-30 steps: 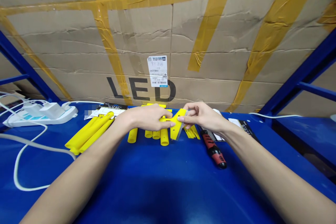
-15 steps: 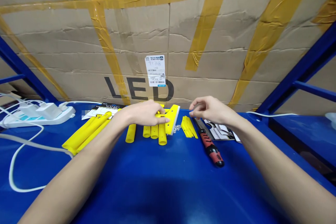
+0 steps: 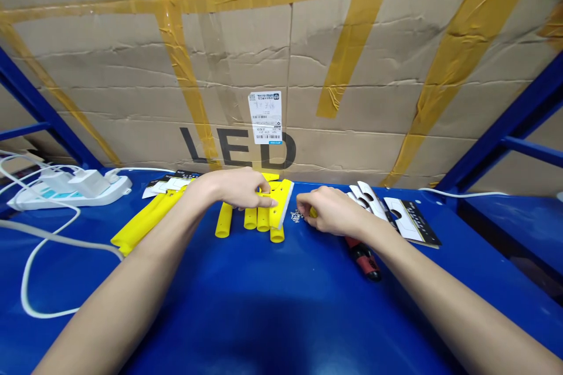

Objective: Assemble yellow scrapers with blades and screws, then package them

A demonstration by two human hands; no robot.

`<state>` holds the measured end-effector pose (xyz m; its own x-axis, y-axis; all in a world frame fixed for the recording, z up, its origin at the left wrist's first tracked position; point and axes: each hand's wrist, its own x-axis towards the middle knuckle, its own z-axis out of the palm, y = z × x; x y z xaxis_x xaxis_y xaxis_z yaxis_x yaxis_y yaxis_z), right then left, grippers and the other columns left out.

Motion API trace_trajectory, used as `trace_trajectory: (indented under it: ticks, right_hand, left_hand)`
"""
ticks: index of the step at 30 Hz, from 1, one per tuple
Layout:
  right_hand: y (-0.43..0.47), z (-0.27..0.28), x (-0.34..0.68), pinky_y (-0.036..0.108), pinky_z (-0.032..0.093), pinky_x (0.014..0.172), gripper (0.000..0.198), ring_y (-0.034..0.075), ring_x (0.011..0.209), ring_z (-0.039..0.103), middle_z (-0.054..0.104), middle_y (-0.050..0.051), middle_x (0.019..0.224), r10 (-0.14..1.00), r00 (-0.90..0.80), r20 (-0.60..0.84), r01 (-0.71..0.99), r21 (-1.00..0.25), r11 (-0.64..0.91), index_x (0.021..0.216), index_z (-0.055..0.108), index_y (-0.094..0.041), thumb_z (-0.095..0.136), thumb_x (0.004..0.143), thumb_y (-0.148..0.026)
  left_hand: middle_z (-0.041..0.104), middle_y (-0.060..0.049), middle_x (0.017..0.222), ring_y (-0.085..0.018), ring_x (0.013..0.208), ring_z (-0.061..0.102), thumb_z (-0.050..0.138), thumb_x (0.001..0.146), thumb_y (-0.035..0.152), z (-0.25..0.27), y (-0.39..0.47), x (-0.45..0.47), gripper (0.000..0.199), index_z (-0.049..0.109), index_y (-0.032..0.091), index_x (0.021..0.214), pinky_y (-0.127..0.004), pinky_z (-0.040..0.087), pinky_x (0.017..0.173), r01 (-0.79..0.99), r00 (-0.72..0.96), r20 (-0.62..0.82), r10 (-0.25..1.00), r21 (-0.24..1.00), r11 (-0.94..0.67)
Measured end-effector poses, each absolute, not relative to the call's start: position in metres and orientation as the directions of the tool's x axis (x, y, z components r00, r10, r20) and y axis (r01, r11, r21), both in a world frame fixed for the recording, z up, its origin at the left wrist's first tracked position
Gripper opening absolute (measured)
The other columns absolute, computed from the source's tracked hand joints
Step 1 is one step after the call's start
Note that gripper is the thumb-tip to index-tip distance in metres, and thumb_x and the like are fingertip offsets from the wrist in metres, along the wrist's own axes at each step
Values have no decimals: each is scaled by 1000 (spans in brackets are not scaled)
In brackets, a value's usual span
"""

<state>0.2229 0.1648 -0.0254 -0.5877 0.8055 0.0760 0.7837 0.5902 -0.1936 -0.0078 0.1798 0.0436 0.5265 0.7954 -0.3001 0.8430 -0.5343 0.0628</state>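
My left hand [image 3: 246, 188] is closed on a yellow scraper [image 3: 285, 202] with a flat head and a pale blade edge, its forefinger and thumb on the head. The scraper lies over several yellow tubular handles [image 3: 263, 221]. To its right is a small pile of silvery screws [image 3: 296, 216]. My right hand [image 3: 331, 208] is lowered at the pile's right edge, its fingertips pinched together; what is between them, if anything, is too small to make out. It hides most of the yellow flat pieces beneath. A red and black screwdriver handle [image 3: 366, 261] shows below the right wrist.
More yellow handles [image 3: 143, 220] lie at the left, partly behind my forearm. A white power strip [image 3: 74, 190] with cables stands on the blue table [image 3: 264, 316]. Black and white cards [image 3: 411, 220] lie at the right. A large taped cardboard box [image 3: 246, 58] forms the back.
My right hand has moved left and down from above the screwdriver to the screws, covering the yellow flat pieces. My left hand keeps hold of the scraper, whose head is slightly lower.
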Motion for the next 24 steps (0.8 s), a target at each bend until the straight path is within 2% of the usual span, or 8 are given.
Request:
trace_trajectory:
  ticks: [4,11,16,20,24]
  right_hand:
    - [165,-26,223,26,25,56,12,14,66,52,66,-2,74,810,-581,81,787,-200,584,78,61,-22,63,75,-11]
    - [165,-29,220,26,26,59,12,14,71,53,65,0,80,759,-643,105,727,-229,647,81,61,-21,60,78,-10]
    - [164,-31,218,26,27,62,16,14,73,53,63,2,83,746,-662,71,719,-221,659,86,62,-22,59,78,-8]
    - [164,-32,219,26,27,61,17,14,70,51,63,0,77,733,-677,68,707,-215,674,82,60,-21,58,77,-5]
    - [166,-30,222,25,29,58,18,12,62,49,63,-4,69,737,-675,28,702,-282,654,79,57,-21,59,74,-4]
  left_hand:
    - [73,-8,85,-19,67,59,48,88,61,47,179,-8,47,68,18,87,-29,35,58,849,514,-325,794,63,-524]
    - [69,-6,72,-16,59,54,49,88,59,47,180,-13,44,66,19,80,-29,31,55,848,517,-337,787,80,-524]
    - [66,-4,66,-16,57,53,48,88,60,46,181,-13,44,62,20,76,-29,32,53,859,498,-358,790,78,-506]
    - [67,-4,69,-16,58,53,47,89,59,45,181,-13,44,63,20,77,-29,32,54,858,500,-359,788,76,-509]
    - [67,-5,70,-16,59,53,47,89,60,44,181,-12,45,64,20,79,-29,31,55,850,510,-362,780,71,-522]
